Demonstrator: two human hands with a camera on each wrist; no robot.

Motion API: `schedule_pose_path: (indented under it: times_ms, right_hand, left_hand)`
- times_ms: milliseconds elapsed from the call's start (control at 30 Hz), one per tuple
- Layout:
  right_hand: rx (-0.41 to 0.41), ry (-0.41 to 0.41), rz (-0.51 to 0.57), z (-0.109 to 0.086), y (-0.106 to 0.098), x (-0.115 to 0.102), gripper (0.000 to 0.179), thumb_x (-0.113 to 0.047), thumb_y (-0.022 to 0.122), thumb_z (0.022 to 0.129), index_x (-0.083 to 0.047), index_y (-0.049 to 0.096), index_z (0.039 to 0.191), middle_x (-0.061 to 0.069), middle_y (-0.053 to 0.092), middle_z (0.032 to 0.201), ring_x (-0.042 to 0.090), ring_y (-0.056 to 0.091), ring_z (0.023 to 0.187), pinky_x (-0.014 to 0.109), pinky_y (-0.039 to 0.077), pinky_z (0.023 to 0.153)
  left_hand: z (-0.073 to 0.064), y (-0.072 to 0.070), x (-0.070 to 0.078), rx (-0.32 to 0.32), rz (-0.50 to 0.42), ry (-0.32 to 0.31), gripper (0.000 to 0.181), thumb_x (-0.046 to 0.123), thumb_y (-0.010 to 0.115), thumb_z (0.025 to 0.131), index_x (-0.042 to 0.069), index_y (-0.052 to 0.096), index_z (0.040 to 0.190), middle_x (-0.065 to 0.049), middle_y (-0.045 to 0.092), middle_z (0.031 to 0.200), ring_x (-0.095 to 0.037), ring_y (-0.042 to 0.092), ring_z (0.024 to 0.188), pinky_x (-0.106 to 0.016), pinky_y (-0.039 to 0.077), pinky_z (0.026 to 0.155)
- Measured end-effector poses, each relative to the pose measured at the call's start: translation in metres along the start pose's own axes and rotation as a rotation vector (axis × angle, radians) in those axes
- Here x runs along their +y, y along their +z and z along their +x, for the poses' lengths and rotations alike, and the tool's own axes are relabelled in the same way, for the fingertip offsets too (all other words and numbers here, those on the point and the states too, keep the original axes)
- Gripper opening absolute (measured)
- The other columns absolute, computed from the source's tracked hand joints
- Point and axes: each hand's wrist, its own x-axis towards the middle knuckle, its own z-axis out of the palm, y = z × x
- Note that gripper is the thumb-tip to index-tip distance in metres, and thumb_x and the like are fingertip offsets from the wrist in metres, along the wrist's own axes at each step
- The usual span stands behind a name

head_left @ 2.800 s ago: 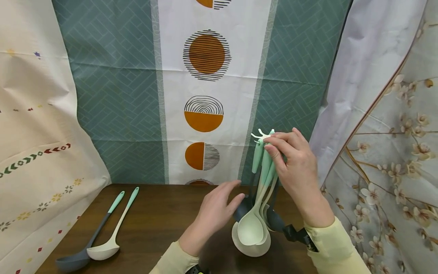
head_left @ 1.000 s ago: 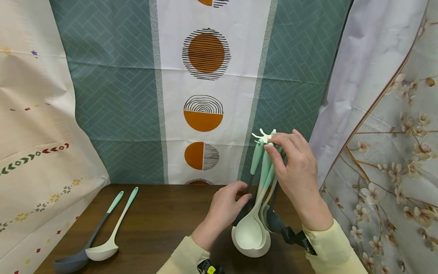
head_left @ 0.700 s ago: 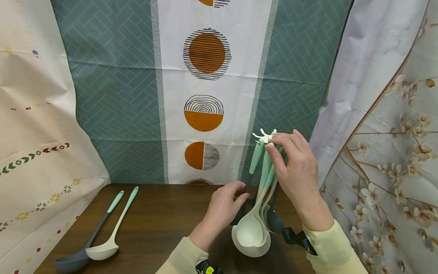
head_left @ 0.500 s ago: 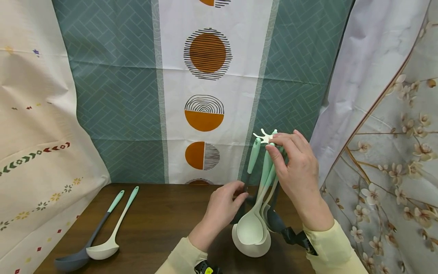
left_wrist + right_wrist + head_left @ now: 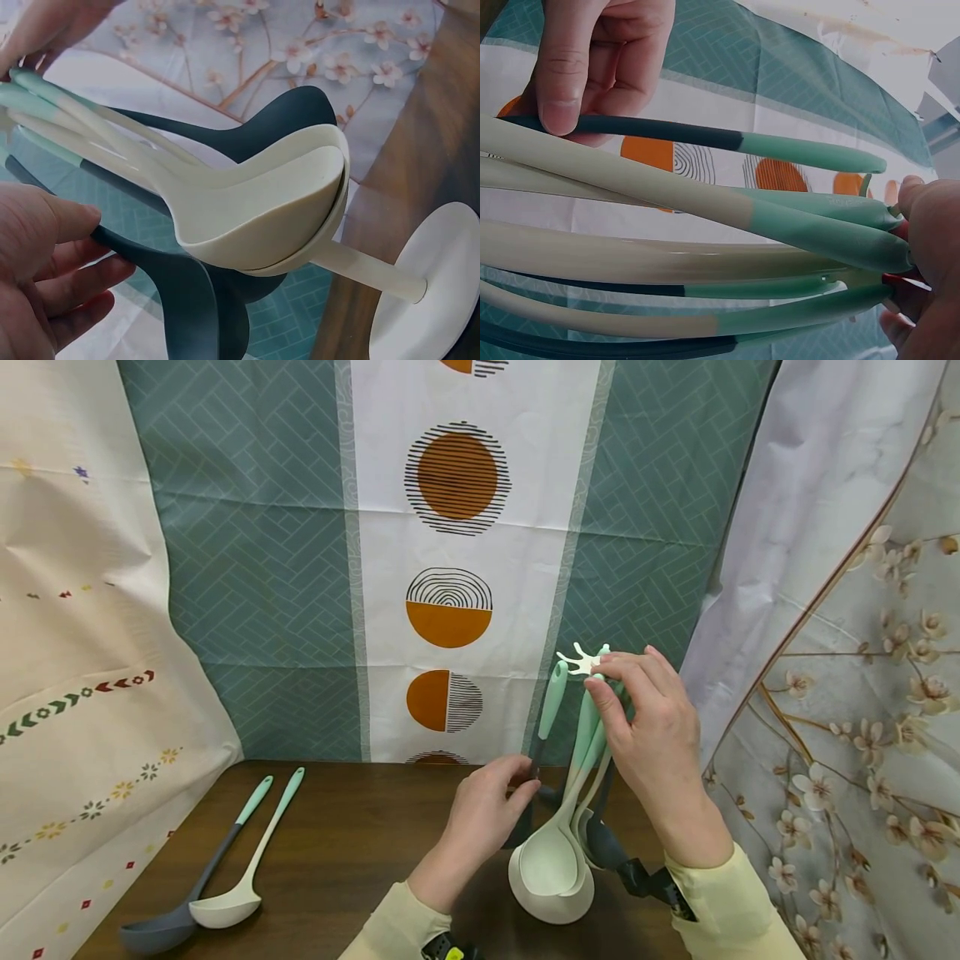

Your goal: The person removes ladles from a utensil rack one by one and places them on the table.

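My left hand (image 5: 491, 806) pinches the shaft of a dark kitchen utensil with a mint handle (image 5: 553, 700) between thumb and fingers. Its broad dark head (image 5: 187, 307) runs out of the left wrist view, so its exact kind is unclear. The handle's end sits beside a hook of the white rotating stand (image 5: 581, 660); in the right wrist view a small gap seems to show there. My right hand (image 5: 651, 735) pinches the stand's hooked top. Cream ladles (image 5: 551, 864) and other dark utensils (image 5: 603, 843) hang around the stand, above its round base (image 5: 555, 908).
On the wooden table (image 5: 352, 860), left, lie a dark ladle (image 5: 161, 933) and a cream ladle (image 5: 228, 906), bowls toward me. A patterned cloth (image 5: 457, 610) hangs behind, a flowered curtain (image 5: 862, 735) on the right.
My left hand has reached the dark utensil and taken hold of its shaft. Since then the utensil has shifted left, away from the stand's other utensils. My right hand stays at the stand's top.
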Motion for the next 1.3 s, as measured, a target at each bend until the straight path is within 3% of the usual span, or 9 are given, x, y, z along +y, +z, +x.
schedule_pose_path:
  times_ms: [533, 1067, 1300]
  right_hand:
    - [0.016, 0.0, 0.014, 0.0, 0.001, -0.001, 0.017, -0.016, 0.08, 0.101, -0.004, 0.079, 0.113, 0.014, 0.075, 0.123, 0.035, 0.068, 0.125, 0.047, 0.034, 0.128]
    - [0.018, 0.003, 0.013, 0.0, 0.002, -0.001, 0.019, -0.019, 0.079, 0.103, -0.004, 0.078, 0.113, 0.013, 0.075, 0.123, 0.036, 0.067, 0.125, 0.05, 0.036, 0.127]
    - [0.016, 0.003, 0.013, 0.0, 0.002, -0.001, 0.02, -0.021, 0.077, 0.104, -0.004, 0.078, 0.113, 0.013, 0.075, 0.123, 0.036, 0.067, 0.125, 0.05, 0.036, 0.127]
  left_hand:
    - [-0.009, -0.007, -0.011, 0.066, 0.003, -0.022, 0.008, 0.017, 0.081, 0.103, 0.021, 0.076, 0.105, 0.009, 0.075, 0.101, -0.013, 0.072, 0.096, -0.04, 0.06, 0.085]
    - [-0.017, -0.011, -0.016, 0.062, -0.02, -0.05, 0.01, 0.014, 0.082, 0.102, 0.018, 0.076, 0.109, 0.006, 0.076, 0.103, -0.021, 0.074, 0.097, -0.043, 0.061, 0.087]
    - [-0.021, -0.011, -0.022, 0.066, -0.005, -0.07, 0.01, 0.016, 0.082, 0.102, 0.018, 0.077, 0.109, 0.008, 0.075, 0.102, -0.015, 0.072, 0.094, -0.042, 0.061, 0.085]
